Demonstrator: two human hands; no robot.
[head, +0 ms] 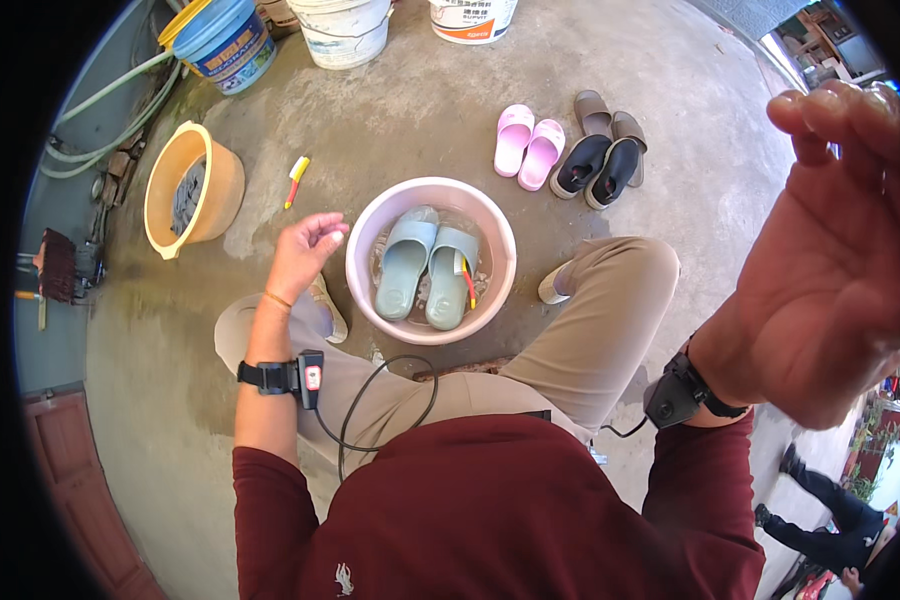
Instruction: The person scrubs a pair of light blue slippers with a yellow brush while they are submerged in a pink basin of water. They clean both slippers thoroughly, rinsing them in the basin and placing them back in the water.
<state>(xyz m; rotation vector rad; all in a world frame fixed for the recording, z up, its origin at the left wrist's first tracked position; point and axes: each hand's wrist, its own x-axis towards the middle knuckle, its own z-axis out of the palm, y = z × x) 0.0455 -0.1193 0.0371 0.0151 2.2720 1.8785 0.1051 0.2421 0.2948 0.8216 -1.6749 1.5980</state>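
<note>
My left hand [309,247] hovers just left of a pink plastic basin [504,292], its fingers loosely curled and holding nothing. Wet and raised close to the camera at the right, my right hand [832,247] has bent fingers and nothing visible in it. In the basin's water lies a pair of light blue-green slide slippers [399,277]. A small red and yellow scrubbing brush with white bristles [468,286] rests on the right slipper. Another such brush [297,180] lies on the wet concrete floor, beyond my left hand.
An orange tub [232,184] holding dark cloth stands at the left. Pink slippers [514,142], black shoes [583,161] and brown slides [592,112] sit beyond the basin to the right. Buckets [341,34] line the far side. A person [832,510] is at the lower right.
</note>
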